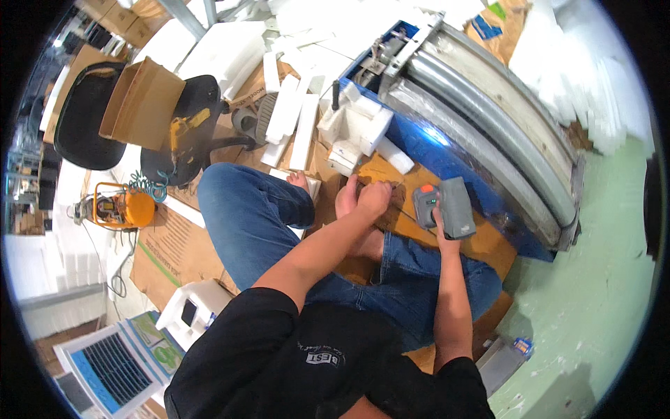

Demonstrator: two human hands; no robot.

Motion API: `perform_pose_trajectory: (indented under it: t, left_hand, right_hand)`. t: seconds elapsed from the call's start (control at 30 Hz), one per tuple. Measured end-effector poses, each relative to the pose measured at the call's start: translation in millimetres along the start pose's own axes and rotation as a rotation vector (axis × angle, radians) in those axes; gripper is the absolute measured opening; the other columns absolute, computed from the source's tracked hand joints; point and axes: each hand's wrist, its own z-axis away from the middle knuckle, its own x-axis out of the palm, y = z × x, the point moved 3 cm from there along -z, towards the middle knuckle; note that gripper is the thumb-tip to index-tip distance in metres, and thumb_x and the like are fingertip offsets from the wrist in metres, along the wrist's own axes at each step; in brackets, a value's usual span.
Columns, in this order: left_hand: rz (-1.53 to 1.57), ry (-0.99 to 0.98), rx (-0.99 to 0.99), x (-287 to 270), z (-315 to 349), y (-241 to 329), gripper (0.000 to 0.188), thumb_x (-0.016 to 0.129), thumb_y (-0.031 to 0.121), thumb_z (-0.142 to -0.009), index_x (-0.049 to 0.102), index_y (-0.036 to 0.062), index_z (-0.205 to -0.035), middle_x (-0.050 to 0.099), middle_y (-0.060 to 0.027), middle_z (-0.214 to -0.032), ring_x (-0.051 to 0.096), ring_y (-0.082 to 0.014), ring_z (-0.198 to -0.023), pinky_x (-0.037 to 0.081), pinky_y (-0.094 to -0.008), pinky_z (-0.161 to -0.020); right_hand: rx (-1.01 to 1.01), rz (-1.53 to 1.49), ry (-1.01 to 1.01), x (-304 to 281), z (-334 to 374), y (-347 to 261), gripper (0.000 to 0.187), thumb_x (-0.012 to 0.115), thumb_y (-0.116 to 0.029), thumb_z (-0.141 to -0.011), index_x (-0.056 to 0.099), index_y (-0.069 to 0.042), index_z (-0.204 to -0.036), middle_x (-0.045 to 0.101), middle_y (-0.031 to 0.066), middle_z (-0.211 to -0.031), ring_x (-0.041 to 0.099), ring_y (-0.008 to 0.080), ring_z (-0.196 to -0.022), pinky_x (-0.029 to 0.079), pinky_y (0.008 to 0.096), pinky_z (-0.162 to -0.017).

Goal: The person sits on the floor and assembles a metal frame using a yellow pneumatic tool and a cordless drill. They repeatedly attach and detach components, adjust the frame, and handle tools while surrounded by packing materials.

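I sit cross-legged on cardboard, in blue jeans and with bare feet. My left hand (375, 200) is low in front of my crossed legs, its fingers closed. Whatever they hold, if anything, is too small to make out. Close beside that hand is the brown cardboard (398, 220). To the right, my right hand (447, 230) grips a grey cordless power tool (457, 208) with a dark end and an orange patch. The tool is held over the cardboard near my right knee; its working end cannot be made out.
A blue-framed machine with metal rollers (481, 105) lies along the right. White foam pieces (356, 129) sit ahead. At left are a black chair (188, 140) bearing an open carton (136, 101) and a yellow tool (183, 133), an orange compressor (125, 207) and an air cooler (115, 366).
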Motion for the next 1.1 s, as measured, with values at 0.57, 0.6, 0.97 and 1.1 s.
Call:
perform_pose_trajectory:
  t: [0.57,0.6,0.97,1.1]
  left_hand:
    - [-0.14,0.849,-0.538,-371,124,-371,0.045,0.078,0.032,-0.081,0.07,0.0013,-0.113,0.072,-0.02,-0.1,0.07,-0.037,-0.094,0.056,-0.0444,-0.084]
    - [-0.046,0.711,-0.747,-374,121,-399,0.049,0.08,0.035,-0.078,0.07,0.0026,-0.113,0.071,-0.0206,-0.103,0.069,-0.0378,-0.096,0.055,-0.0458,-0.087]
    - [-0.075,0.661,-1.084,-376,79,-493,0.089,0.084,0.057,-0.07,0.052,-0.0045,-0.126,0.064,-0.0269,-0.125,0.062,-0.0411,-0.118,0.05,-0.0481,-0.099]
    - [-0.05,0.743,-0.611,-414,44,-395,0.078,0.081,0.049,-0.075,0.055,-0.0032,-0.127,0.066,-0.0255,-0.119,0.065,-0.0416,-0.109,0.05,-0.0479,-0.095]
  right_hand:
    - [0.412,-0.321,-0.156,-39,25,38,0.07,0.079,-0.026,-0.086,0.049,0.001,-0.143,0.053,0.0137,-0.145,0.047,0.0294,-0.135,0.034,0.0386,-0.115]
    - [0.516,-0.21,-0.126,-45,33,41,0.073,0.081,-0.031,-0.086,0.049,0.002,-0.143,0.052,0.0137,-0.146,0.047,0.0302,-0.136,0.035,0.0378,-0.114]
    - [0.457,0.595,0.113,-128,90,-111,0.07,0.083,-0.019,-0.08,0.05,0.0,-0.139,0.059,0.0227,-0.128,0.055,0.0391,-0.121,0.042,0.0471,-0.105]
    - [0.476,0.696,0.199,-146,158,-104,0.056,0.076,-0.016,-0.085,0.054,0.0,-0.134,0.055,0.0231,-0.13,0.052,0.0395,-0.124,0.038,0.0484,-0.109]
